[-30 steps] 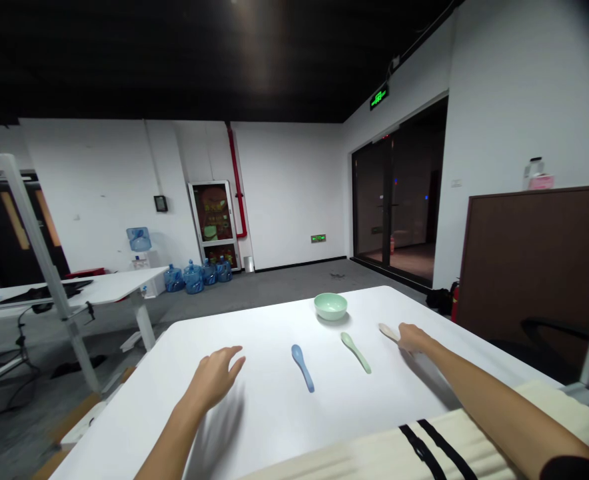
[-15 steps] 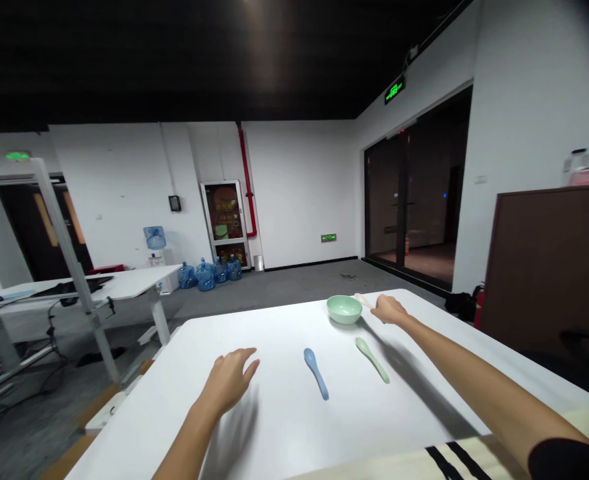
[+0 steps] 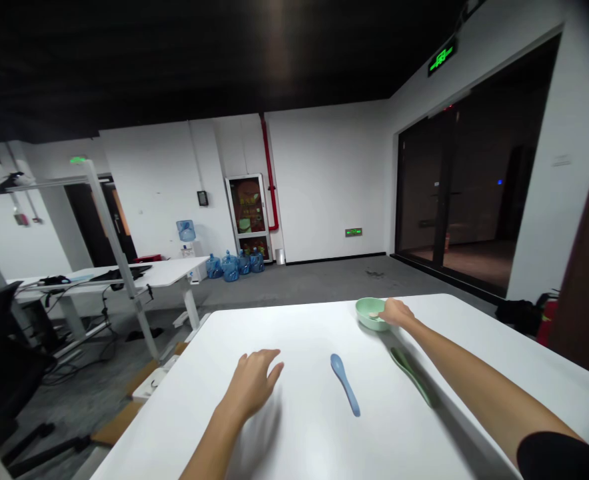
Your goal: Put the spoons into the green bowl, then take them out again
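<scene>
A light green bowl (image 3: pixel 366 322) stands near the far edge of the white table. At its right rim my right hand (image 3: pixel 397 313) is closed on a cream spoon (image 3: pixel 374 314), whose head is inside the bowl; the hand covers its handle. A green spoon (image 3: pixel 412 376) lies on the table below my right forearm, in its shadow. Left of it lies a blue spoon (image 3: pixel 345 385), its head pointing away from me. My left hand (image 3: pixel 254 380) hovers over the table left of the blue spoon, fingers apart, holding nothing.
The white table (image 3: pixel 304 440) reaches to a rounded far edge. Beyond it are several blue water bottles (image 3: pixel 230 266) and a water dispenser (image 3: pixel 186 231). A second desk (image 3: pixel 179 269) and a black chair (image 3: pixel 4 360) stand to the left. Dark glass doors (image 3: pixel 449 193) are at the right.
My right hand has brought the cream spoon from just beyond the bowl's right side into the bowl. The view has turned left. My left hand stays open over the table.
</scene>
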A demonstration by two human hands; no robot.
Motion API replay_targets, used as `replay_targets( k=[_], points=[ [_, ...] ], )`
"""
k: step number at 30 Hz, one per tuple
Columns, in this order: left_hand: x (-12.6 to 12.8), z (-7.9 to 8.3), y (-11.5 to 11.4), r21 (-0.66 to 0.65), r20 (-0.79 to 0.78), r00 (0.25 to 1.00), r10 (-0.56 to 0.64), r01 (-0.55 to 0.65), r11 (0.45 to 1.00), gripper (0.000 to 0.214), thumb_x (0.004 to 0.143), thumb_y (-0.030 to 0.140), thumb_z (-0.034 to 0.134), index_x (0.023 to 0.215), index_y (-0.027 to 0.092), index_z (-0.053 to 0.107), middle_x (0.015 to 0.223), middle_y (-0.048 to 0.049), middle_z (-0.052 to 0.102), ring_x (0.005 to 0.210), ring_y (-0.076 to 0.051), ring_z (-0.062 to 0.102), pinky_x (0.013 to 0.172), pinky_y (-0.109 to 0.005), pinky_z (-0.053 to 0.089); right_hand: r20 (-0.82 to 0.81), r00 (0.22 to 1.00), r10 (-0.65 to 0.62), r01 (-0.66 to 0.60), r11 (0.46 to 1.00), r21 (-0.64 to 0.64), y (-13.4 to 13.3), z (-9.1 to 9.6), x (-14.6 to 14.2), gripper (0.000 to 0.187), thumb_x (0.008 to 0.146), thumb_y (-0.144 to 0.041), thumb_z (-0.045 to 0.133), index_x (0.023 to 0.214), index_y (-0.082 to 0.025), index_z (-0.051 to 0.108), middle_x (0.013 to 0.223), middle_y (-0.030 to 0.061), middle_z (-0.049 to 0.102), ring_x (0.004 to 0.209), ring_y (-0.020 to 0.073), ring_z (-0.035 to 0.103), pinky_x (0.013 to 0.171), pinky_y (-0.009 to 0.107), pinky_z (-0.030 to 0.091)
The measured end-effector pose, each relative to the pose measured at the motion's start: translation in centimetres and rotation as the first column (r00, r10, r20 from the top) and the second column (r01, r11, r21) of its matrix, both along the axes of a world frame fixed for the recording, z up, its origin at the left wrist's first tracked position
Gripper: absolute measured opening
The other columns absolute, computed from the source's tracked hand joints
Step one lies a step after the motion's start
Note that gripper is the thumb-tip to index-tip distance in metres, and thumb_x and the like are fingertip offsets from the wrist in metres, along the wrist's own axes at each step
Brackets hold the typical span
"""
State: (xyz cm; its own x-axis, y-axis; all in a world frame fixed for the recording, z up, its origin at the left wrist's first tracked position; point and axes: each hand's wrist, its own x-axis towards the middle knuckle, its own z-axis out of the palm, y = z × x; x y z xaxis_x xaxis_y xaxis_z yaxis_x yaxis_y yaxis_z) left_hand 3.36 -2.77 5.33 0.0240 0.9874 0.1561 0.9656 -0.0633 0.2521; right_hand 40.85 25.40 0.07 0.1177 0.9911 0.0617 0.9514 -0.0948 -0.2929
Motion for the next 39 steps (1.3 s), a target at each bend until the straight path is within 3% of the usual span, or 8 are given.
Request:
replay_targets(
  k=[5, 12, 18, 22, 28, 34, 39],
  points=[
    [0.0, 0.1, 0.1, -0.011, 0.003, 1.0, 0.007, -0.007, 1.0, 0.048, 0.097, 0.044, 0.035, 0.135, 0.025, 0.058, 0.14, -0.0048, 0.062, 0.128, -0.027, 0.056, 0.111, -0.044, 0.037, 0.017, 1.0, 0.001, 0.0, 0.999, -0.032, 1.2, -1.0, -0.3, 0.049, 0.072, -0.032, 0.07, 0.116, -0.011, 0.067, 0.118, 0.0221, 0.067, 0.104, 0.0341, 0.067, 0.072, 0.034, 0.05],
    [-0.1, 0.2, 0.0, -0.011, 0.019, 1.0, 0.013, -0.012, 1.0, 0.049, 0.097, 0.045, 0.036, 0.135, 0.024, 0.058, 0.14, -0.0054, 0.062, 0.129, -0.025, 0.055, 0.109, -0.041, 0.04, 0.001, 1.0, 0.026, -0.026, 0.999, -0.04, 0.8, -0.4, -0.1, 0.044, 0.077, -0.039, 0.06, 0.112, -0.014, 0.07, 0.109, 0.0183, 0.071, 0.097, 0.0304, 0.069, 0.069, 0.031, 0.048],
    [-0.3, -0.1, 0.1, 0.017, 0.006, 1.0, -0.001, 0.001, 1.0, 0.051, 0.097, 0.048, 0.036, 0.134, 0.023, 0.059, 0.139, -0.0064, 0.062, 0.13, -0.025, 0.055, 0.107, -0.039, 0.041, 0.009, 0.998, 0.054, -0.054, 0.998, 0.045, -4.1, 2.5, 0.5, 0.04, 0.085, -0.046, 0.05, 0.09, -0.016, 0.075, 0.101, 0.0175, 0.073, 0.093, 0.0298, 0.069, 0.069, 0.031, 0.045],
    [-0.4, -0.1, -0.1, 0.025, -0.016, 1.0, -0.003, 0.004, 1.0, 0.051, 0.097, 0.048, 0.036, 0.134, 0.021, 0.059, 0.138, -0.0076, 0.063, 0.129, -0.026, 0.056, 0.105, -0.039, 0.042, 0.006, 0.989, 0.149, -0.148, 0.983, 0.107, -8.3, 3.3, 2.4, 0.046, 0.088, -0.053, 0.049, 0.099, -0.016, 0.075, 0.103, 0.0161, 0.074, 0.103, 0.0305, 0.067, 0.077, 0.031, 0.046],
    [-0.7, -0.3, -0.4, 0.044, -0.044, 0.999, 0.004, -0.002, 0.999, 0.049, 0.096, 0.047, 0.036, 0.132, 0.022, 0.06, 0.137, -0.0082, 0.064, 0.128, -0.026, 0.057, 0.103, -0.038, 0.043, 0.037, 0.965, 0.26, -0.262, 0.96, 0.099, -12.6, 1.9, 5.6, 0.067, 0.089, -0.058, 0.047, 0.135, -0.012, 0.06, 0.138, 0.0162, 0.06, 0.128, 0.0315, 0.054, 0.101, 0.037, 0.042],
    [-0.8, -0.5, -0.4, 0.052, -0.057, 0.998, 0.003, 0.0, 0.999, 0.049, 0.096, 0.047, 0.037, 0.131, 0.023, 0.061, 0.135, -0.008, 0.065, 0.127, -0.026, 0.058, 0.102, -0.037, 0.044, 0.059, 0.967, 0.25, -0.255, 0.96, 0.115, -15.3, -0.8, 6.1, 0.072, 0.09, -0.061, 0.043, 0.144, -0.014, 0.051, 0.148, 0.0158, 0.05, 0.135, 0.0328, 0.048, 0.107, 0.043, 0.04],
    [-0.4, -0.4, -0.5, 0.051, -0.06, 0.998, 0.0, 0.003, 0.999, 0.049, 0.096, 0.048, 0.037, 0.131, 0.024, 0.061, 0.136, -0.007, 0.064, 0.128, -0.026, 0.057, 0.101, -0.037, 0.044, 0.059, 0.971, 0.231, -0.237, 0.965, 0.116, -15.6, -2.3, 6.2, 0.075, 0.09, -0.064, 0.042, 0.147, -0.016, 0.048, 0.151, 0.0169, 0.046, 0.135, 0.0345, 0.047, 0.108, 0.045, 0.039]
  ],
)
